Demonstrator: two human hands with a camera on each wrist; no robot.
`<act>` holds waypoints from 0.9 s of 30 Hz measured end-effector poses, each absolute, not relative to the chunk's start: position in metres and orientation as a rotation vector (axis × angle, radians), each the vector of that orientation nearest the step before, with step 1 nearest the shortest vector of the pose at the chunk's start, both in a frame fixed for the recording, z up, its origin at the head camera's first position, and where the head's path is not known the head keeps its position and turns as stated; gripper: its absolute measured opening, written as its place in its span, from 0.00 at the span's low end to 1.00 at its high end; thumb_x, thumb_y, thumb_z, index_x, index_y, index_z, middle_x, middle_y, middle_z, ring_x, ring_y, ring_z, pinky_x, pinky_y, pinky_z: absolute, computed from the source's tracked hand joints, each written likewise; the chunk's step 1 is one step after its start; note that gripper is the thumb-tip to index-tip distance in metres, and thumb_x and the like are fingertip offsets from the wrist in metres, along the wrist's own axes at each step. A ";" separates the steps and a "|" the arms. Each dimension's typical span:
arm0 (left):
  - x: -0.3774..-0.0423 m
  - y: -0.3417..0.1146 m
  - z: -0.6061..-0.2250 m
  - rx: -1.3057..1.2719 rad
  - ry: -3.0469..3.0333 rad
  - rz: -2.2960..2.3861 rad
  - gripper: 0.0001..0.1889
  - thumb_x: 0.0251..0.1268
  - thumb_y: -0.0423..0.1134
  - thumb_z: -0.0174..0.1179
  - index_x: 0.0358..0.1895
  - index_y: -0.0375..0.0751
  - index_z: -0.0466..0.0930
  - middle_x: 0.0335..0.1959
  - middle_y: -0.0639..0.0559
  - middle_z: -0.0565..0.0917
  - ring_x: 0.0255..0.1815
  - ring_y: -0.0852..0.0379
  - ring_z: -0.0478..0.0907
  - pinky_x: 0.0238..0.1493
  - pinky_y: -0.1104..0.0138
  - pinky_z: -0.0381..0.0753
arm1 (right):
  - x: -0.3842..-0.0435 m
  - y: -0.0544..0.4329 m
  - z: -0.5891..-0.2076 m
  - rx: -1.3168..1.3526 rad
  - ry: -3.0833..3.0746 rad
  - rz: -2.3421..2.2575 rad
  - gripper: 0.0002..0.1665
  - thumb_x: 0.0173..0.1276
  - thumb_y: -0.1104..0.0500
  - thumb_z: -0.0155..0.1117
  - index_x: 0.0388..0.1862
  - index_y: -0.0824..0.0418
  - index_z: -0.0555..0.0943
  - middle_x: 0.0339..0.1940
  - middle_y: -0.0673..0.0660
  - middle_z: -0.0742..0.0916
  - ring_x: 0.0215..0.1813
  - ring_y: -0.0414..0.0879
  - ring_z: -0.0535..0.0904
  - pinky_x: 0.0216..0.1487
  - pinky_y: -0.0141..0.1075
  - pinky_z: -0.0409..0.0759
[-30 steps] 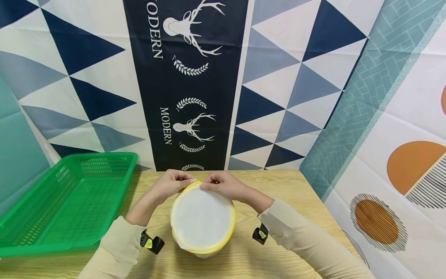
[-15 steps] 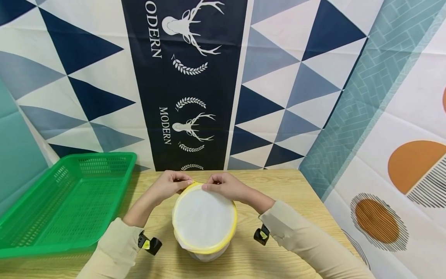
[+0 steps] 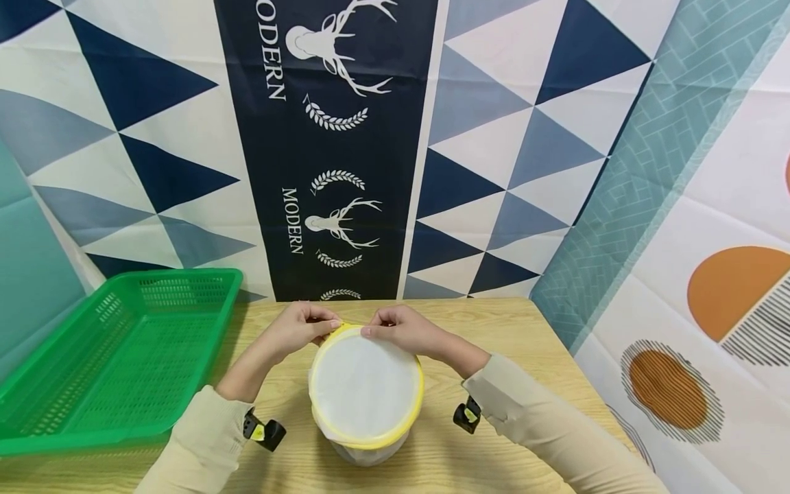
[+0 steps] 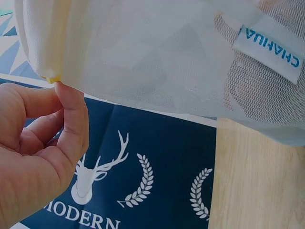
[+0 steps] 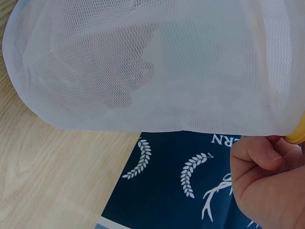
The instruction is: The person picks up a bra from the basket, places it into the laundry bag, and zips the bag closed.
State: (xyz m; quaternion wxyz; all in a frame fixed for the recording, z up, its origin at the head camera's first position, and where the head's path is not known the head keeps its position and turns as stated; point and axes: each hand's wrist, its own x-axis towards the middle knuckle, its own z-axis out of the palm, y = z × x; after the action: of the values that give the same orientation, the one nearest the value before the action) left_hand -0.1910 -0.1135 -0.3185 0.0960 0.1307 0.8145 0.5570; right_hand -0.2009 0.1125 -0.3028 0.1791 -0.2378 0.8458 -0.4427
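A white mesh laundry bag, round-topped with a yellow zip edge, stands between my hands. My left hand pinches the far left of that edge between thumb and fingers. Just to its right, my right hand grips the edge with curled fingers and the thumb on top. Seen from the left wrist, a white label with blue letters lies on the mesh, and a bit of yellow shows above the left fingertips. In the right wrist view the bag's side hides part of the background; what the right fingertips hold is mostly covered.
A green perforated plastic basket stands on the left of the wooden table. Patterned cloth hangs behind the table and along its right side.
The bag has shifted slightly right, and more of its side shows below the top. My right hand has moved a little right along the edge, widening the gap between the hands.
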 end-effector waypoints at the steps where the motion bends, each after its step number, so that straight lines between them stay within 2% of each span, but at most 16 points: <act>1: -0.191 -0.113 -0.318 0.385 2.414 1.650 0.12 0.66 0.33 0.56 0.45 0.25 0.80 0.34 0.43 0.83 0.26 0.62 0.78 0.34 0.66 0.83 | -0.201 0.113 -0.303 -0.668 2.390 -1.252 0.13 0.68 0.53 0.58 0.31 0.62 0.79 0.29 0.52 0.82 0.21 0.39 0.76 0.23 0.32 0.78; 10: -0.192 -0.109 -0.318 0.369 2.421 1.656 0.13 0.66 0.34 0.56 0.46 0.27 0.80 0.36 0.43 0.83 0.29 0.62 0.78 0.35 0.68 0.82 | -0.203 0.114 -0.303 -0.640 2.392 -1.250 0.14 0.67 0.52 0.59 0.32 0.62 0.80 0.30 0.53 0.82 0.22 0.39 0.76 0.23 0.32 0.78; 13: -0.192 -0.108 -0.317 0.361 2.419 1.654 0.13 0.66 0.35 0.56 0.46 0.28 0.80 0.36 0.43 0.83 0.29 0.62 0.78 0.36 0.68 0.82 | -0.204 0.114 -0.303 -0.651 2.371 -1.256 0.14 0.67 0.52 0.59 0.35 0.63 0.81 0.33 0.54 0.83 0.23 0.39 0.78 0.25 0.32 0.80; 20: -0.190 -0.107 -0.317 0.379 2.413 1.641 0.12 0.66 0.35 0.56 0.45 0.28 0.81 0.34 0.45 0.83 0.28 0.62 0.77 0.36 0.68 0.81 | -0.204 0.109 -0.301 -0.676 2.340 -1.252 0.15 0.67 0.50 0.59 0.43 0.58 0.82 0.37 0.53 0.84 0.27 0.39 0.80 0.30 0.34 0.81; 27: -0.188 -0.106 -0.317 0.412 2.424 1.625 0.12 0.66 0.35 0.55 0.44 0.29 0.82 0.35 0.45 0.83 0.28 0.61 0.76 0.35 0.68 0.80 | -0.203 0.103 -0.301 -0.698 2.335 -1.258 0.13 0.68 0.52 0.58 0.37 0.61 0.82 0.32 0.52 0.84 0.24 0.38 0.78 0.25 0.32 0.80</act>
State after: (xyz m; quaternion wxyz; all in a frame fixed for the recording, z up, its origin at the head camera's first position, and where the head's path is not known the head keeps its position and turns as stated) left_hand -0.1884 -0.1064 -0.3168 0.0971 0.1392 0.8185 0.5489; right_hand -0.2026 0.1033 -0.3007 0.1979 -0.2496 0.8345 -0.4496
